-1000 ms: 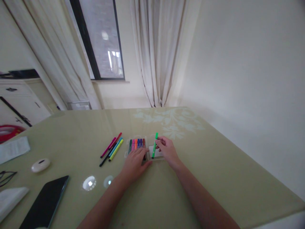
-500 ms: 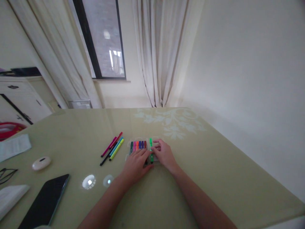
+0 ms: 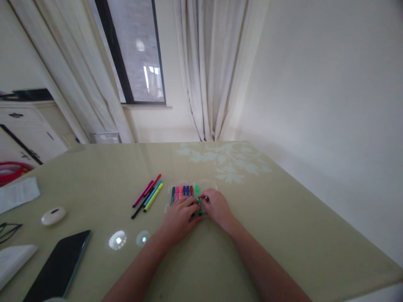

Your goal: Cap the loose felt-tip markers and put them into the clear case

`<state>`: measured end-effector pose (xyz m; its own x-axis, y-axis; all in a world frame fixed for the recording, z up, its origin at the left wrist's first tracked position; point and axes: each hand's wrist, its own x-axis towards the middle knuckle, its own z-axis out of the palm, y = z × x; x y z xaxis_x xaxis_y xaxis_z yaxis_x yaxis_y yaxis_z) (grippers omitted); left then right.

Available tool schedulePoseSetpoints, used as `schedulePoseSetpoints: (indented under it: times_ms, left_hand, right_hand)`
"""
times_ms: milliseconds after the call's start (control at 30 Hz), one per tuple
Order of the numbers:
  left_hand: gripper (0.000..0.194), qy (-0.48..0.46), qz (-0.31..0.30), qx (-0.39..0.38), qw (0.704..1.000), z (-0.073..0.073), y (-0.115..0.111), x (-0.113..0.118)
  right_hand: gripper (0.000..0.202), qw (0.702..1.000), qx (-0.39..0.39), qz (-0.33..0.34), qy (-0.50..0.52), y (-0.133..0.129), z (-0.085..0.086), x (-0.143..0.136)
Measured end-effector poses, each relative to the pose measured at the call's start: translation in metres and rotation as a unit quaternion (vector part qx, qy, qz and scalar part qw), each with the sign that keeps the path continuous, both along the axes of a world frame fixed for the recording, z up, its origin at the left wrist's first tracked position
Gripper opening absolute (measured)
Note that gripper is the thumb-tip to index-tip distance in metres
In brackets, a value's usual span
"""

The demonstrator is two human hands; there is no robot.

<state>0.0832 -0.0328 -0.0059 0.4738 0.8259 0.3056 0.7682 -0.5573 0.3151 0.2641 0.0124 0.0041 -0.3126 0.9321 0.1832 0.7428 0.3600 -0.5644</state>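
A clear plastic case lies on the table with several coloured markers side by side in its left part. My left hand rests over the lower ends of these markers, its fingers reaching to the green marker. The bright green marker lies upright in the picture, to the right of the row. My right hand has its fingertips drawn together at the green marker's right side. Left of the case, several loose markers lie slanted in a small pile.
A dark phone or tablet lies at the front left of the table. Near it are a white oval object, black glasses and a white cloth or paper. A wall borders the right side.
The green marker has shifted slightly left and down, nearer to the row. My right hand's fingers have curled closer together around its side. My left hand has stayed nearly still.
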Motion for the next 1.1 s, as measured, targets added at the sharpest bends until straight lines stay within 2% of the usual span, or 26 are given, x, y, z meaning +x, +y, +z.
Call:
schedulePoseSetpoints:
  times_ms: [167,267,333,400,533,600,700,833,1033,1100]
  left_hand:
    - [0.019,0.008,-0.005,0.003,1.000,0.001,-0.002,0.003]
    - [0.020,-0.031,0.011,0.008,0.999,0.005,0.001,0.002]
    - [0.022,-0.062,0.088,0.024,0.994,0.010,0.005,-0.007]
    - [0.024,-0.055,0.210,0.044,0.975,0.015,0.010,-0.024]
    - [0.024,0.071,0.370,0.024,0.926,0.022,0.015,-0.066]
    - [0.025,0.119,0.408,-0.003,0.905,0.024,0.014,-0.078]
    - [0.025,0.150,0.423,-0.039,0.893,0.024,0.013,-0.080]
    - [0.025,0.160,0.402,-0.058,0.900,0.019,0.013,-0.072]
    - [0.029,0.149,0.393,-0.015,0.907,0.018,0.016,-0.064]
    - [0.029,0.119,0.368,-0.010,0.922,0.018,0.017,-0.053]
  right_hand:
    - [0.029,1.000,-0.001,-0.001,-0.021,-0.002,0.001,-0.001]
    - [0.029,1.000,0.010,0.002,-0.025,-0.003,0.002,0.000]
    - [0.029,1.000,0.018,-0.001,-0.023,-0.004,0.003,0.000]
    - [0.029,1.000,0.024,-0.008,-0.014,-0.004,0.005,0.001]
    - [0.027,0.999,0.033,-0.013,0.006,-0.004,0.007,0.002]
    - [0.026,0.999,0.036,-0.013,0.008,-0.004,0.007,0.002]
    - [0.027,0.999,0.038,-0.015,0.012,-0.003,0.006,0.003]
    - [0.026,0.998,0.047,-0.013,0.028,-0.001,0.004,0.006]
    - [0.024,0.997,0.058,-0.025,0.049,0.002,0.002,0.006]
    - [0.020,0.996,0.061,-0.027,0.057,0.002,0.003,0.006]
